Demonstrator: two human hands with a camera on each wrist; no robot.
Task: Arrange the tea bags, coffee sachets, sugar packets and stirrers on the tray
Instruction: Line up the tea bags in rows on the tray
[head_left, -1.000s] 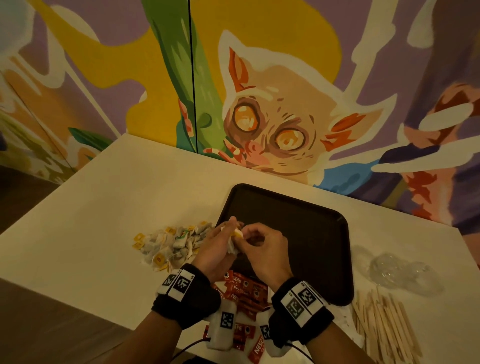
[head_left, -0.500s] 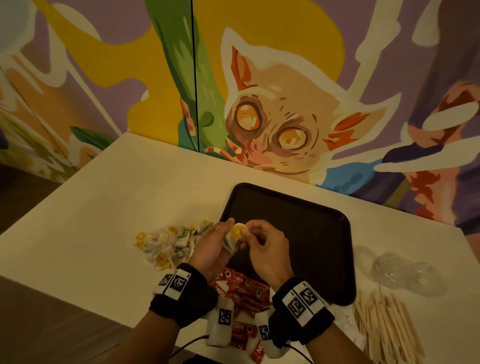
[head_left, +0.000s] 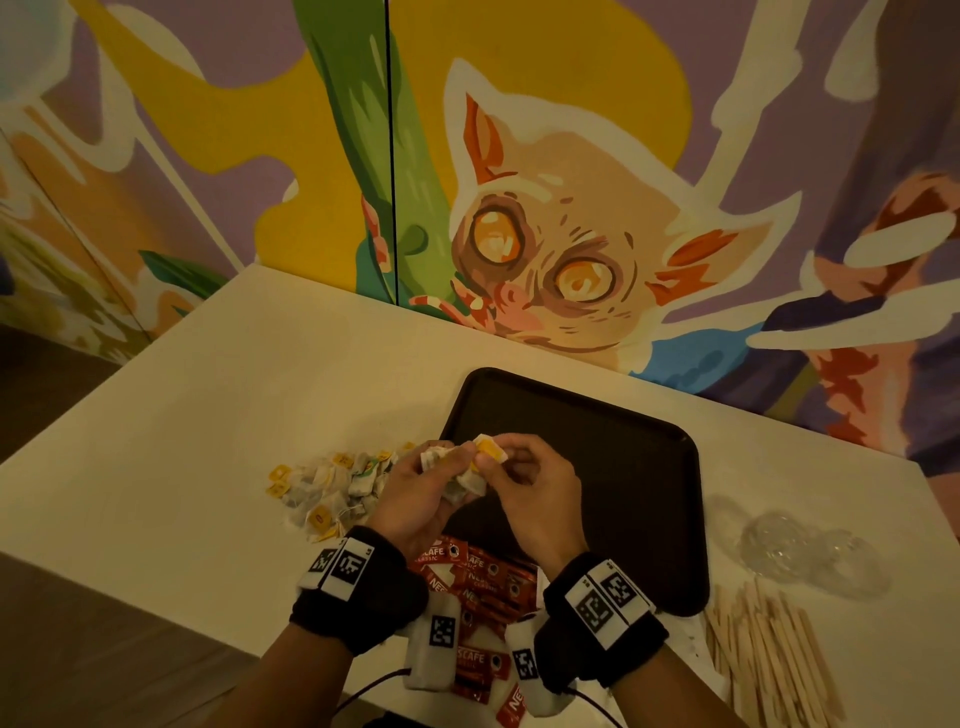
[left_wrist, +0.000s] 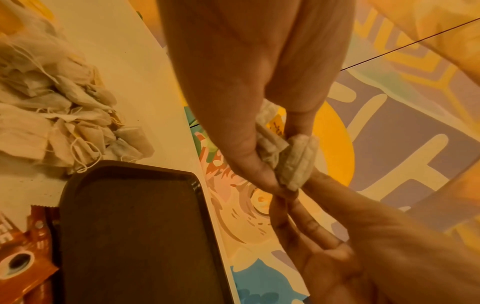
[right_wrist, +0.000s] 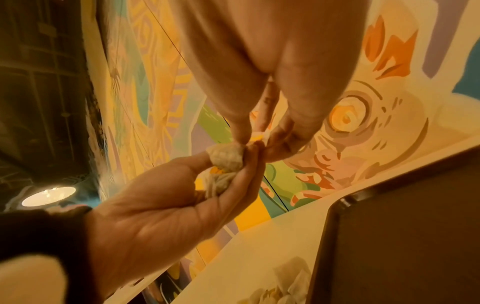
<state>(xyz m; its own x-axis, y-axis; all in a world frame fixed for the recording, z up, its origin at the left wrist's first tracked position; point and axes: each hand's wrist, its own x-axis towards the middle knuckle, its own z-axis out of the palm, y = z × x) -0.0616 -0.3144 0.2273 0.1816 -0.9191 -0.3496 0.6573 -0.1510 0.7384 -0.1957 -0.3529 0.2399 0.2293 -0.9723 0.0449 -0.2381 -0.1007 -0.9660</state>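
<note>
My left hand (head_left: 451, 470) holds a small bundle of tea bags (head_left: 467, 480) just above the near left edge of the dark brown tray (head_left: 631, 470). My right hand (head_left: 493, 460) pinches the yellow tag (head_left: 491, 448) of one bag at the top of the bundle. In the left wrist view the tea bags (left_wrist: 294, 162) sit between my left thumb and fingers, with the right hand's fingers (left_wrist: 306, 224) just beyond. In the right wrist view my thumb and forefinger meet on the tag (right_wrist: 259, 138) above the bundle (right_wrist: 226, 158). Nothing lies on the tray.
A loose pile of tea bags (head_left: 330, 486) lies on the white table (head_left: 208, 415) left of the tray. Red coffee sachets (head_left: 470, 571) lie under my wrists. Wooden stirrers (head_left: 769, 660) are at the near right, beside crumpled clear plastic (head_left: 800, 551). A painted wall stands behind.
The right hand's fingers have worked a yellow tag up out of the bundle, and it now shows on top. Both hands stay at the tray's left edge.
</note>
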